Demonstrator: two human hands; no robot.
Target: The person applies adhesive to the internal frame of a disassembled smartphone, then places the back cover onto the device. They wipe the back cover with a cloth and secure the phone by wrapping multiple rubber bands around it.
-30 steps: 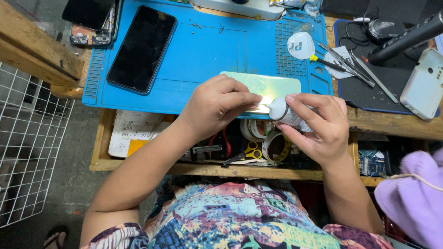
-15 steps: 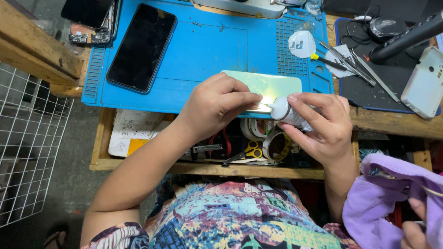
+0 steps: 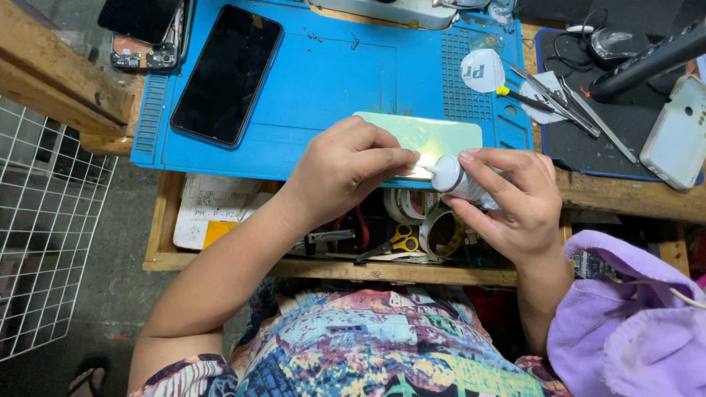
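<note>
Blue work mat [image 3: 331, 88] on a wooden bench, black phone [image 3: 226, 75] lying at its left. Left hand [image 3: 346, 165] pressing down, fingers together, on the pale green phone back [image 3: 434, 136] at the mat's near edge; right hand [image 3: 515, 202] clamped around a small white glue bottle [image 3: 456, 179], tip touching that back. Hands and bottle placed as half a second ago, purple cloth [image 3: 632, 316] at right now lower.

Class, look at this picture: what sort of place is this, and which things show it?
Probably a phone repair bench: a blue silicone work mat, a black smartphone lying flat, and metal tweezers on a wooden table.
</note>
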